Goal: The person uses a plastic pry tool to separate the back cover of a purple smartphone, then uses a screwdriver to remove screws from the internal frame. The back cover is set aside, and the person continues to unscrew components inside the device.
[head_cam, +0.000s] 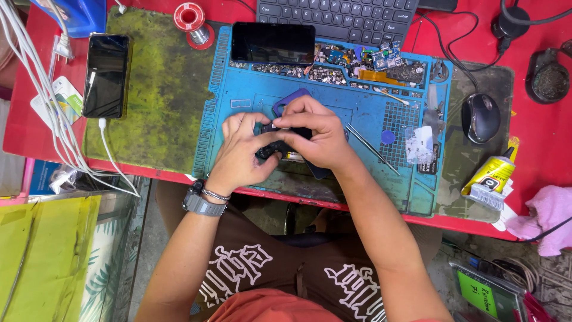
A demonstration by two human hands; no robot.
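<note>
The left hand (241, 152), with a watch (199, 203) at its wrist, and the right hand (316, 137) are meeting over a blue mat (333, 107), both grips clenching around a small dark phone (280, 143) that is lying almost hidden between the fingers. Just right of the grip, tweezers (372, 146) are resting on the mat; beyond it, loose parts (357, 65) are filling the mat's trays beside a second phone (273, 43). A glue tube (491, 179) is sitting well to the right on the bench (548, 137). Prying too hard could, I judge, be cracking the phone, or a slipping thumb could be knocking the tweezers off.
</note>
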